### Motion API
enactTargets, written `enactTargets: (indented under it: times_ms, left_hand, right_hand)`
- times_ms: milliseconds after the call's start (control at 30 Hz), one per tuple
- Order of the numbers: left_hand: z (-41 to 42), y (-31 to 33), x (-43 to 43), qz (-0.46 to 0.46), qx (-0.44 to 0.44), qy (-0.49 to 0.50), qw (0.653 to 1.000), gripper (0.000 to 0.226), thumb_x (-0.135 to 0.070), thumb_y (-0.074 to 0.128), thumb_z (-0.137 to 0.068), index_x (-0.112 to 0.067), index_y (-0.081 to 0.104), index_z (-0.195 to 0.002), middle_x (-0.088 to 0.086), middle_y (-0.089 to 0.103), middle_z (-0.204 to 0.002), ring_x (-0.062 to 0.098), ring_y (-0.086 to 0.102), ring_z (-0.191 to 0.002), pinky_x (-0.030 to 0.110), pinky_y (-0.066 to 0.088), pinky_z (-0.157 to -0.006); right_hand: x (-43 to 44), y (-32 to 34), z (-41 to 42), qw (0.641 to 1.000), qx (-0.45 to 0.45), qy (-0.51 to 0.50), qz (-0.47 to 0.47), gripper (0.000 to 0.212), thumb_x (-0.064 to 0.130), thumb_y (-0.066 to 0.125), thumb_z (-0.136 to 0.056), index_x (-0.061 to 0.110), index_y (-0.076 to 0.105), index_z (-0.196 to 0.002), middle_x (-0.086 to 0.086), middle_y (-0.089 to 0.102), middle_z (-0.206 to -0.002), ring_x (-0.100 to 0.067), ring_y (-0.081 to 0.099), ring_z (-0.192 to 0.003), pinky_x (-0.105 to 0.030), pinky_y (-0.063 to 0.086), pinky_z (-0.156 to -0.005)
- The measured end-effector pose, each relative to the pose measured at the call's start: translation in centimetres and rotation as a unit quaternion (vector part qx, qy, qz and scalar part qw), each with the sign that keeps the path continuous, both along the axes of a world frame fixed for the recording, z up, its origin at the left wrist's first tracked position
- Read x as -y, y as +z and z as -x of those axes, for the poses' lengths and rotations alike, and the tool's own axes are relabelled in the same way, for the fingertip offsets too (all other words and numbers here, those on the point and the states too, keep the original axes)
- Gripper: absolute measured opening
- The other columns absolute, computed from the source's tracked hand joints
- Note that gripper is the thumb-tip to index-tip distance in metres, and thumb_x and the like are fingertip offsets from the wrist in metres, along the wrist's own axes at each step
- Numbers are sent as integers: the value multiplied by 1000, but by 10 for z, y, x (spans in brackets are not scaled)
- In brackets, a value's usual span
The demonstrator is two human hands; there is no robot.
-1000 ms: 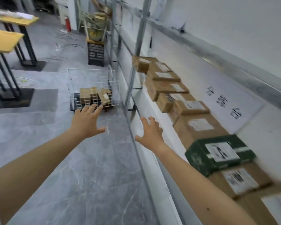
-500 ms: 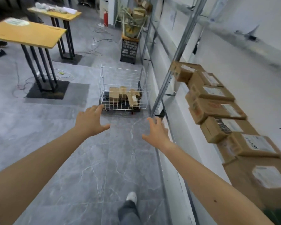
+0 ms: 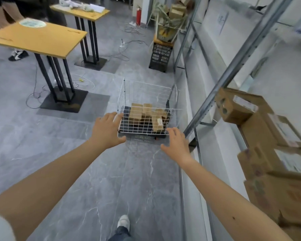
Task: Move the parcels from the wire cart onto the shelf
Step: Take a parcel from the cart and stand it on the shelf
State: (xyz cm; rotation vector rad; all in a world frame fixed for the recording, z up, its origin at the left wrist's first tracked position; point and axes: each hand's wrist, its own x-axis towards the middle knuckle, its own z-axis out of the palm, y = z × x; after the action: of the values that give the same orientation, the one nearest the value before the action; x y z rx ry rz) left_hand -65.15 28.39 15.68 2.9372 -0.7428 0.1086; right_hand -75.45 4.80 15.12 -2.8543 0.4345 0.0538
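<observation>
The white wire cart [image 3: 147,108] now looms nearer than half a second ago. Left hand [image 3: 106,130] and right hand [image 3: 176,144] reach forward, fingers spread, holding nothing. Brown cardboard parcels [image 3: 147,114] stand mostly upright inside the cart on grey marbled floor [image 3: 94,180]. The metal shelf [image 3: 233,63] at right carries blurred cardboard boxes [image 3: 261,136]; yellow-topped tables [image 3: 38,39] stand beyond.

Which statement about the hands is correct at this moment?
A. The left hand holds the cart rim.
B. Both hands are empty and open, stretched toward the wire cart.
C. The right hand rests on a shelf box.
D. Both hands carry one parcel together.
B: the left hand and the right hand have spread fingers and hold nothing, while the parcels lie inside the wire cart ahead.
</observation>
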Motion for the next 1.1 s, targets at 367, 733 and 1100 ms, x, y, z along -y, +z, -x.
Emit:
enactTargets:
  times_ms: [367,733,1100]
  left_hand:
    - [-148,-14,56,-52,-28,29,998,93,-62,57,-74,-21,16,-147,7,25,-152,28,22,-139,48,25,-110]
    - [-329,-74,115,-77,-90,14,993,94,-62,52,-77,-17,11,-149,5,37,-145,26,32,-134,42,22,-111]
    - [-473,-113,147,-111,-188,34,975,87,-60,52,-78,-18,19,-147,4,37,-145,24,36,-132,37,27,-109]
  right_hand:
    - [58,-11,-150,998,47,32,-29,57,32,60,-90,20,39,-141,2,37,-147,-23,32,-134,-40,32,-110]
    - [126,-37,-340,997,60,31,-45,47,8,56,-88,14,49,-134,-6,36,-146,-25,30,-136,-34,25,-115]
    - [189,-81,-448,990,17,7,-140,42,0,54,-87,13,56,-127,3,45,-126,-12,46,-114,-20,39,-99]
